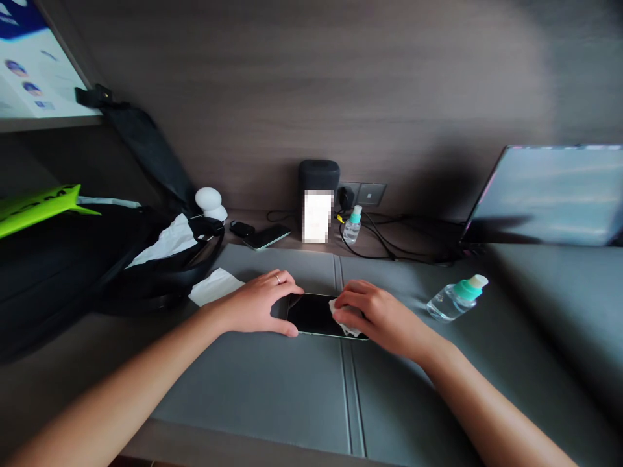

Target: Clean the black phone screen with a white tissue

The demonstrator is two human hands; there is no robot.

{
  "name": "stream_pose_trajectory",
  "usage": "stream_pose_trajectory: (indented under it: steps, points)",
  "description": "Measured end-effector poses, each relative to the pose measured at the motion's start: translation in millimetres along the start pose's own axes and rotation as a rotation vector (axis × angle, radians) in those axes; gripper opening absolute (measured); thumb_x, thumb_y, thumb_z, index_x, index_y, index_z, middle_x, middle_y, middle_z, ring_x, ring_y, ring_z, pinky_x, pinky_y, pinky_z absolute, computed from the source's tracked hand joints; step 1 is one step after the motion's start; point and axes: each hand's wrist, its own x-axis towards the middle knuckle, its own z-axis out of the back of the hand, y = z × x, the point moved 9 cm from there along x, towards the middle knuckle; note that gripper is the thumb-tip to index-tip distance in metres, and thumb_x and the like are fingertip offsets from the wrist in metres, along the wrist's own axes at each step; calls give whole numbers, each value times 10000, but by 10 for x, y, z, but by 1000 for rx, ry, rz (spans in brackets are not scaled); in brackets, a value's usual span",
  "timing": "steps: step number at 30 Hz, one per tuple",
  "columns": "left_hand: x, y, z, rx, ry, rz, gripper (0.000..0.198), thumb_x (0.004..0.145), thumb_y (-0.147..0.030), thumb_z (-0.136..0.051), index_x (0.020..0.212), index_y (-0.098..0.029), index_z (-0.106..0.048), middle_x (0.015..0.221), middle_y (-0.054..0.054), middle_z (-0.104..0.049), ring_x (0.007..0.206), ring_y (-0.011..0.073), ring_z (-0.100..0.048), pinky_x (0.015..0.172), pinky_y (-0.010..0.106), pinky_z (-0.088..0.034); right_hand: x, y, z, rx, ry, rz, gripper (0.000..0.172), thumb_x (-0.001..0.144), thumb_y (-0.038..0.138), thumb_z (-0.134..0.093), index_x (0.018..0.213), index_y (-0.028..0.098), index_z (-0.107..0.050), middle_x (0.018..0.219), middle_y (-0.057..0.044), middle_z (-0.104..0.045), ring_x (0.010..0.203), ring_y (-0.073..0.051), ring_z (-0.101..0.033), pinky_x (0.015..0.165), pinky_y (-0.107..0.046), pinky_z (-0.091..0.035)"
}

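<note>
Though dim, a grey desk mat under the phone, wood-grain wall behind

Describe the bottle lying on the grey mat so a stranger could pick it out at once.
On the grey desk mat, look right of the phone under the right hand and wipe: a clear bottle. Unlike the smaller bottle upright by the wall sockets, it lies on its side.

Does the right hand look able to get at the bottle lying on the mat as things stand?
Probably yes: the bottle lies just right of the right hand, with only bare mat between them. That hand is busy, though, pressing a wipe on the phone.
</note>
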Motion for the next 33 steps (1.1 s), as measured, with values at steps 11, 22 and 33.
stream_pose_trajectory:
  steps: [11, 22, 33]
  points:
    - [6, 13, -12, 5, 1, 9, 638, 742, -519, -766, 1289, -280, -540, 1190, 49, -555, 1149, 265, -524, 983, 396, -444, 43, 181, -104, 6, 33, 123, 185, 982, 251, -511, 1064, 197, -668, 986, -72, -606, 915, -184, -574, 854, -333, -454]
    - [4, 16, -18, -1, -1, 18, 629, 721, -496, -783, 1267, -290, -549, 1180, 43, -552, 1151, 273, -518, 973, 399, -446, 176, 361, -210, -71, -43, 144, 244, 1002, 319, -478, 1106, 187, -656, 1013, -93, -601, 924, -203, -559, 852, -364, -464]
    - [18, 4, -6, -29, -24, -3, 638, 708, -491, -797, 1257, -271, -560, 1148, 46, -564, 1125, 274, -532, 967, 401, -451, 187, 468, -313, -136, 42, 170, 276, 1023, 254, -421, 1218, 205, -610, 1143, -93, -605, 1016, -201, -553, 878, -357, -441]
